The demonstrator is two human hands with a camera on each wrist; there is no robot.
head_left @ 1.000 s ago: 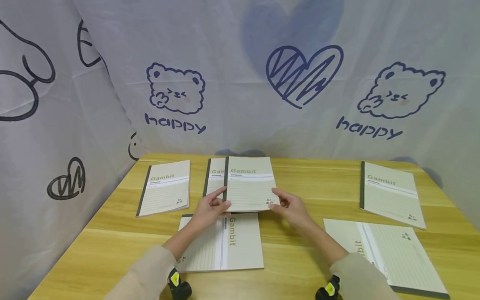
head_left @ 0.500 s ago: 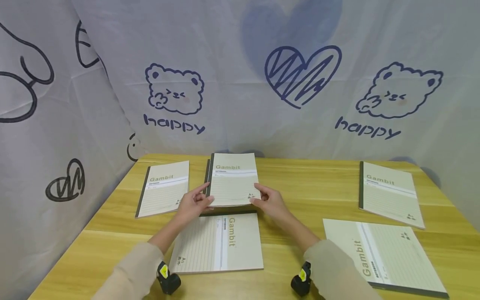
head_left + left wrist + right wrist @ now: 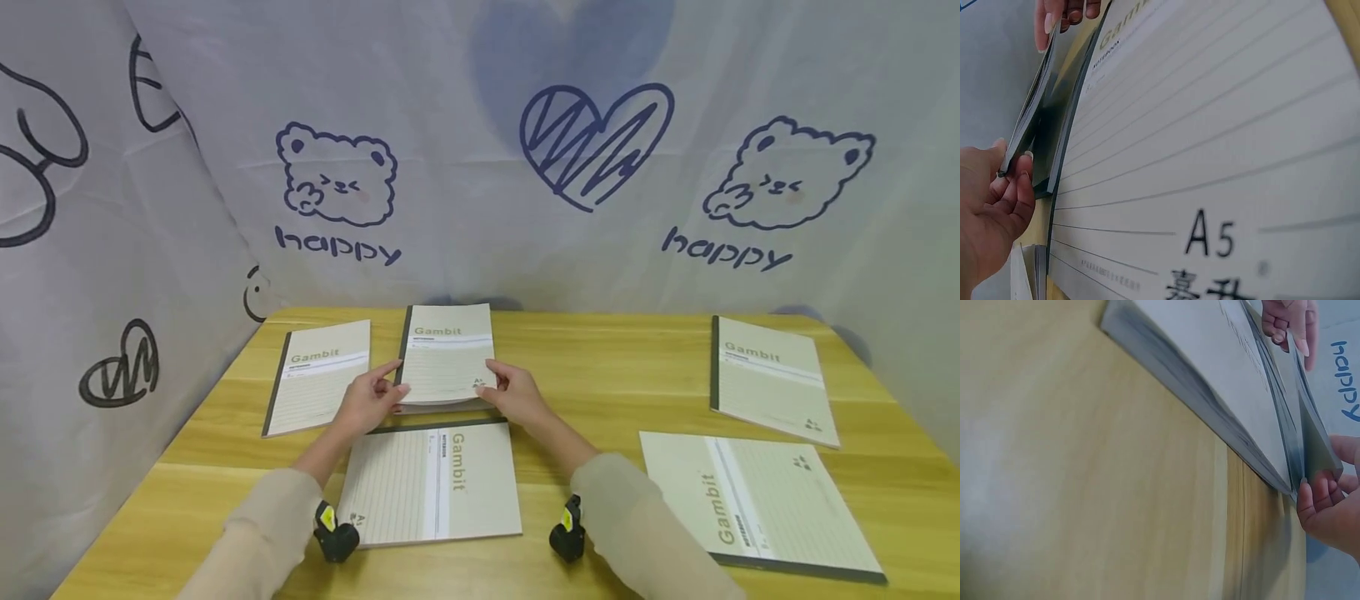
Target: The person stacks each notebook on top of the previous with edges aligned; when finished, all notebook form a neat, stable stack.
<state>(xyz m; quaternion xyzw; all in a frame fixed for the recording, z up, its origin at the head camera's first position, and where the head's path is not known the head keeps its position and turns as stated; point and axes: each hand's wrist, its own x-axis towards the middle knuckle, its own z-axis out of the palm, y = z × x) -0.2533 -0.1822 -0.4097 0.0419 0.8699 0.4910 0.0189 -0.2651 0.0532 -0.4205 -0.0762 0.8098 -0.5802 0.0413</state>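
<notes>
Both hands hold a cream Gambit notebook (image 3: 450,354) with a dark spine, at the back of the table left of centre. My left hand (image 3: 367,402) pinches its near left corner, thumb on the cover. At the near right corner, my right hand (image 3: 517,395) pinches it the same way. A second notebook (image 3: 442,407) lies beneath, mostly hidden, its near edge peeking out. In the right wrist view the held notebook (image 3: 1315,422) is tilted, with a gap under its near side. Just in front, another notebook (image 3: 432,483) lies sideways on the table.
One notebook (image 3: 318,375) lies beside the left hand. On the right are two more, an upper notebook (image 3: 772,379) and a lower sideways notebook (image 3: 761,504). The wooden table (image 3: 600,358) ends at a hanging white cloth (image 3: 465,233) with drawings.
Both hands have carried the held notebook left and slightly back. It now covers most of the notebook beneath it, whose left part showed before. The other notebooks have stayed put.
</notes>
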